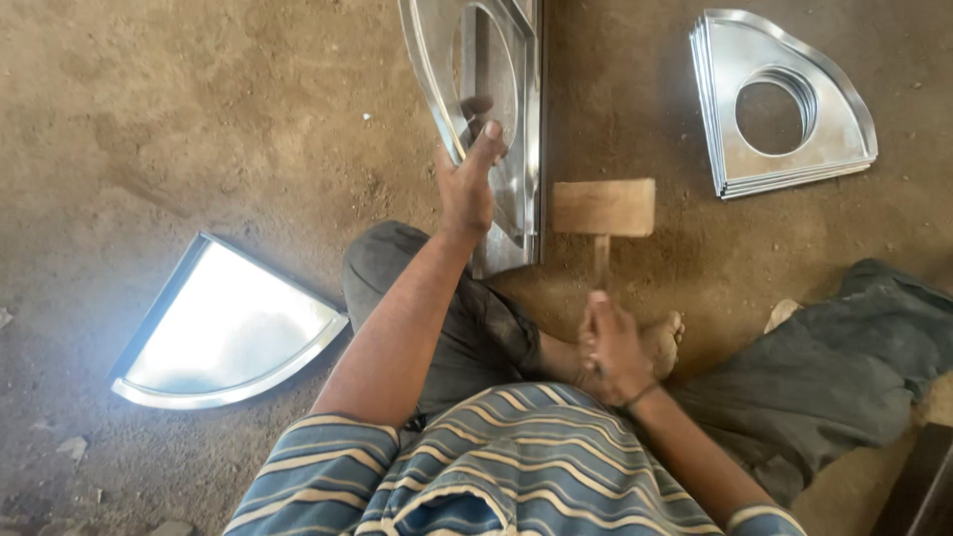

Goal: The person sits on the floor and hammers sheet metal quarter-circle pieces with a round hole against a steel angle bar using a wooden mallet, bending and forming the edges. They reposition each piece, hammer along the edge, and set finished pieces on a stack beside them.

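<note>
I have one view only, from the camera on the person's head, looking almost straight down and close over the lap, the striped shirt at the bottom edge and dirt floor filling the rest.

A short-sleeved shirt striped in blue, grey-blue and tan is worn, seen at the bottom centre of the frame. Dark grey trousers are seen above it. A thin dark band is worn on the right wrist. The feet are left bare.
</note>
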`<action>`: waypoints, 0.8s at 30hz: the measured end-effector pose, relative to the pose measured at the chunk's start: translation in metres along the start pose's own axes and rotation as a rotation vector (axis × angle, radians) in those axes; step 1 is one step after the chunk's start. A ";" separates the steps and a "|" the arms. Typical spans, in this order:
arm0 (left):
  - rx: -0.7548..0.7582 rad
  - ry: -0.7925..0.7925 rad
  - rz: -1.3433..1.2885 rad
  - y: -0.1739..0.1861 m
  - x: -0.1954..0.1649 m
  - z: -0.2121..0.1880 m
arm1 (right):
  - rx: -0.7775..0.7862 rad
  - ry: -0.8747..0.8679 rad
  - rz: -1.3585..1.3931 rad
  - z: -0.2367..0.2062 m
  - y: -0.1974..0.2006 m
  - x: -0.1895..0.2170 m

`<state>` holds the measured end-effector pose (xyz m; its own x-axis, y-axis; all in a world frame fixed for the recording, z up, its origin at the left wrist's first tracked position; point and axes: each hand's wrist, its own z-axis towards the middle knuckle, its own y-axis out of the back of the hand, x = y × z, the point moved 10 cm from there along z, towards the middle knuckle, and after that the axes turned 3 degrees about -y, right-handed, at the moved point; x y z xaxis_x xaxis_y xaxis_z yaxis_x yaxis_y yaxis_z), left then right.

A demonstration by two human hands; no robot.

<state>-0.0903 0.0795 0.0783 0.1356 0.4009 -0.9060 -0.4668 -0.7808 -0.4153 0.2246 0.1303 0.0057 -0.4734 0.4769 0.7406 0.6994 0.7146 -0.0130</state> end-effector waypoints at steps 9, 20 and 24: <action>-0.013 0.002 -0.045 0.002 0.002 0.002 | -0.017 0.350 0.546 0.004 0.029 0.022; -0.028 0.020 -0.117 0.001 0.004 0.003 | -0.087 -0.111 0.304 0.011 0.014 -0.035; -0.016 -0.012 -0.051 0.000 0.000 0.004 | -0.096 0.033 0.619 0.026 0.014 -0.051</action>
<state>-0.0937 0.0813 0.0791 0.1485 0.4455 -0.8829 -0.4451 -0.7671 -0.4620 0.2445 0.1300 -0.0496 0.0506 0.7703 0.6357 0.8844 0.2611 -0.3867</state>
